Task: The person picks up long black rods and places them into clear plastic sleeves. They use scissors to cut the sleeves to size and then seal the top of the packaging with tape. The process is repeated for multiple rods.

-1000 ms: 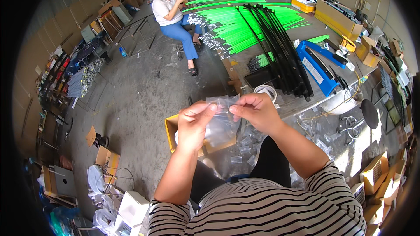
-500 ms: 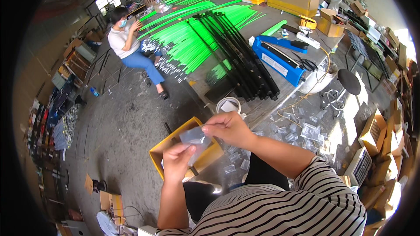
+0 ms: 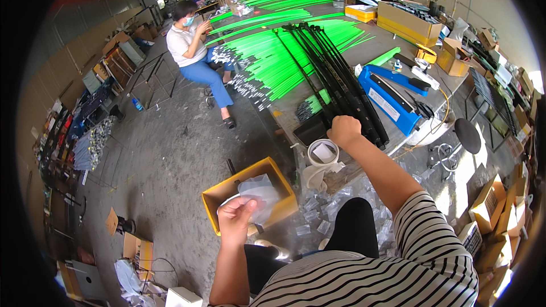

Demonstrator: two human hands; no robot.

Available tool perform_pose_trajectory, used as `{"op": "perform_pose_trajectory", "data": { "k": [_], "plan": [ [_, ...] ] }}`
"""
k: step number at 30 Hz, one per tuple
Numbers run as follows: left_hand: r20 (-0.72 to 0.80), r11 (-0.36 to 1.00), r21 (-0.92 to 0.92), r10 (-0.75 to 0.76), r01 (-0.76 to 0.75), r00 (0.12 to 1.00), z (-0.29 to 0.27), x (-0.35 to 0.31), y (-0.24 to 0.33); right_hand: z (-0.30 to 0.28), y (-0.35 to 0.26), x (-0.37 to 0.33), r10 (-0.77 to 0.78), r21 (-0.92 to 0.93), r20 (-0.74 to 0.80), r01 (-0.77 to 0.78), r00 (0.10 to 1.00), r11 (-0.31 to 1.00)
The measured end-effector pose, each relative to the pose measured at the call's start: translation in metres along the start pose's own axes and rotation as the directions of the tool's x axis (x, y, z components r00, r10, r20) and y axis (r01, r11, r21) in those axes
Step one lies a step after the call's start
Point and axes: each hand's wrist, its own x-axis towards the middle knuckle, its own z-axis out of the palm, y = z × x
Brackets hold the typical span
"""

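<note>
My left hand [image 3: 236, 216] pinches a clear plastic bag [image 3: 263, 190] between thumb and fingers, above an open yellow-rimmed box [image 3: 284, 185]. My right hand [image 3: 344, 129] is stretched forward to the table's near edge and curled at the near ends of several black rods [image 3: 364, 108]. Its fingers appear closed on one of them, though their tips are hidden. The rods lie in a bundle, partly over a broad spread of bright green rods [image 3: 284, 62]. Just below the right hand stands a white round tub [image 3: 323, 152] with pale pieces inside.
A blue bag sealer [image 3: 392, 102] sits on the table right of the black rods. Small clear packets [image 3: 324, 210] litter the floor by my legs. A person [image 3: 190, 45] in a mask sits at the table's left side. Cartons [image 3: 489, 193] are stacked at right; a stool [image 3: 466, 135] stands nearby.
My right hand has let go of the plastic bag and moved forward to the black rods. My left hand still holds the bag over the box. The view has shifted slightly.
</note>
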Motion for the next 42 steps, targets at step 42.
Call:
{"op": "perform_pose_trajectory", "data": {
  "k": [42],
  "plan": [
    [0.218, 0.993, -0.107, -0.021, 0.045, 0.976, 0.002, 0.003, 0.018, -0.183, -0.142, -0.097, -0.143, 0.779, -0.496, 0.367, 0.856, -0.508]
  ]
}}
